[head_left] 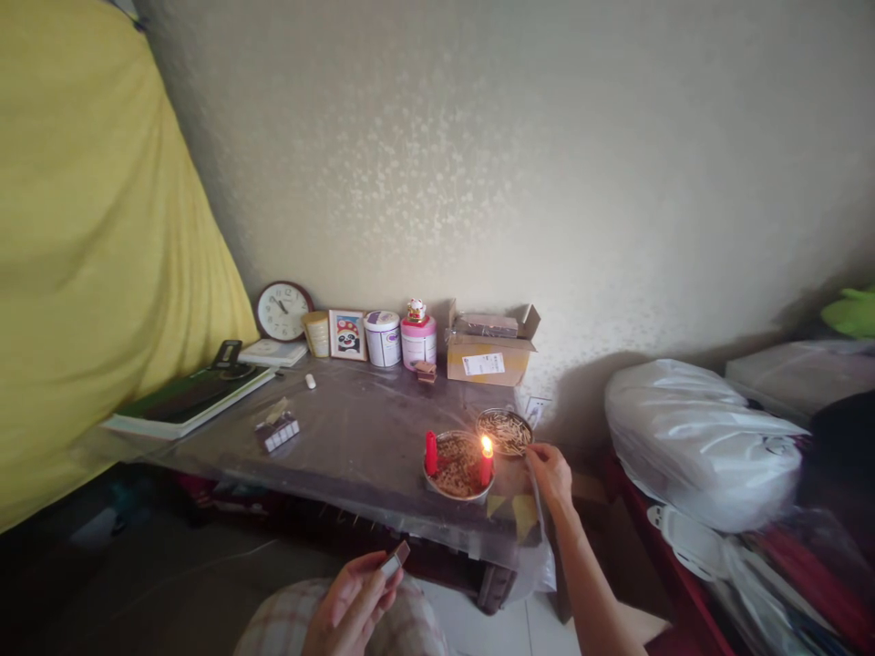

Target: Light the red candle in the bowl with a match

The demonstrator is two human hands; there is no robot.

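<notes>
My left hand [355, 597] holds a small matchbox [395, 560] between thumb and fingers, low in front of my knees. My right hand [549, 469] is closed in a pinch at the right rim of a round dish of matchsticks [504, 431]; what its fingertips hold is too small to make out. In front of that dish stands a round metal bowl [457, 478] with brownish grains. Two red candles stand upright in it: the left candle [431, 454] shows no flame, and the right candle [486, 469] burns.
Along the wall stand a clock [283, 312], a framed panda picture [347, 335], two tins and an open cardboard box [488, 358]. Small boxes [279, 430] and a large book [195, 401] lie to the left. White plastic bags [704, 437] sit at the right.
</notes>
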